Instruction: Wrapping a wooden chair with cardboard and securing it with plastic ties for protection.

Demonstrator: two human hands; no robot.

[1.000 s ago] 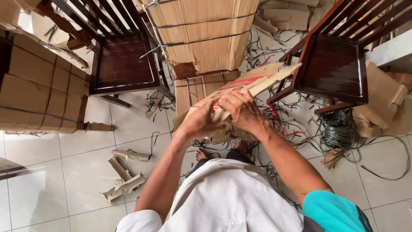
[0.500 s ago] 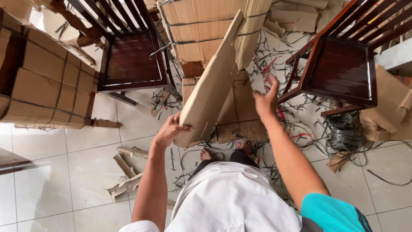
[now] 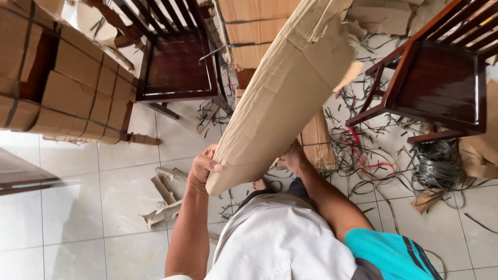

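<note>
A large flattened brown cardboard sheet (image 3: 285, 93) stands on end in front of me, tilted from lower left to upper right. My left hand (image 3: 203, 168) grips its lower left edge. My right hand (image 3: 293, 157) is behind the sheet's lower right side, partly hidden, and seems to hold it from underneath. My bare feet (image 3: 259, 184) show on the tiled floor below the sheet.
Two dark wooden chairs stand ahead, one at upper left (image 3: 176, 62) and one at right (image 3: 441, 78). Strapped cardboard bundles (image 3: 67, 83) sit at left and behind. Cut plastic straps (image 3: 430, 163) and cardboard scraps (image 3: 163, 199) litter the floor.
The cardboard sheet has swung up from a folded bundle between both hands to a broad upright sheet. My right hand, free half a second ago, has gone behind its lower edge.
</note>
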